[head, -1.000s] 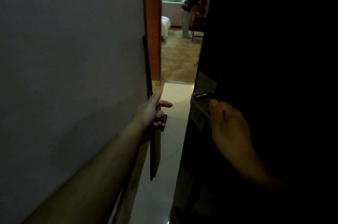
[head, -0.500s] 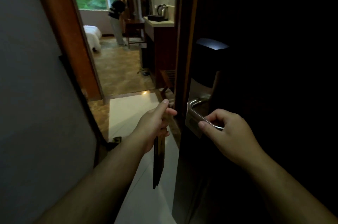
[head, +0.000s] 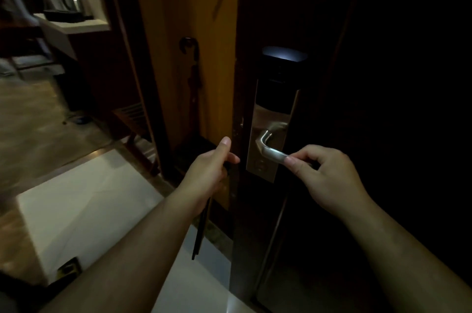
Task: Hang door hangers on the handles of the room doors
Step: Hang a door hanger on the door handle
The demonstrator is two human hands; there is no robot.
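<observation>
At the edge of the dark door (head: 383, 108), R hand (head: 329, 179) pinches the free end of the metal handle (head: 270, 151) betw. thumb and curled fingers. L hand (head: 207, 172), just left of the lock plate (head: 263, 169), grips the door hangers (head: 200, 233), fingers curled round the top, thumb up. Hangers edge-on: long axis near vertical, lower end pointing at the floor, not yet on the handle.

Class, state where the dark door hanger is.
Head view, centre-left: the flat dark door hanger hangs from the left hand, left of the silver lever handle.
</observation>
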